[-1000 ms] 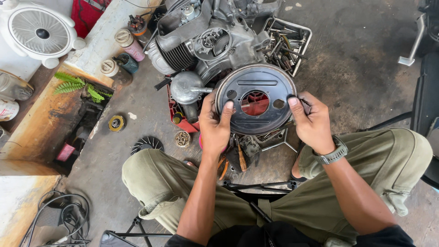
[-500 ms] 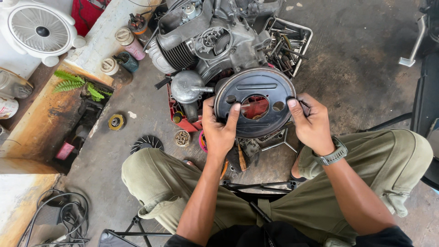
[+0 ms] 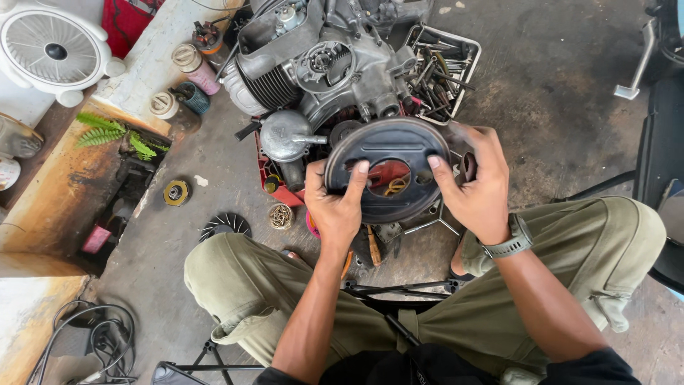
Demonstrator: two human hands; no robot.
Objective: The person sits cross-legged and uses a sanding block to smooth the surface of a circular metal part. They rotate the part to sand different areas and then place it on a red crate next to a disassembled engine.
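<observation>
I hold a round dark metal cover plate (image 3: 388,146) with a central opening in front of me, tilted over the floor. My left hand (image 3: 335,207) grips its lower left rim, thumb laid across the face. My right hand (image 3: 479,189), with a watch on the wrist, grips the right rim. Just beyond the plate sits a grey engine block (image 3: 320,68) with cooling fins, on the concrete floor.
A wire tray of tools (image 3: 445,68) stands right of the engine. A white fan (image 3: 50,50), spray cans (image 3: 192,68), a small finned rotor (image 3: 224,227) and cables (image 3: 100,335) lie to the left. My knees, in olive trousers, flank a folding stool frame (image 3: 399,289).
The plate has shifted slightly up and left, closer to the engine, and both hands moved with it. Grip is unchanged.
</observation>
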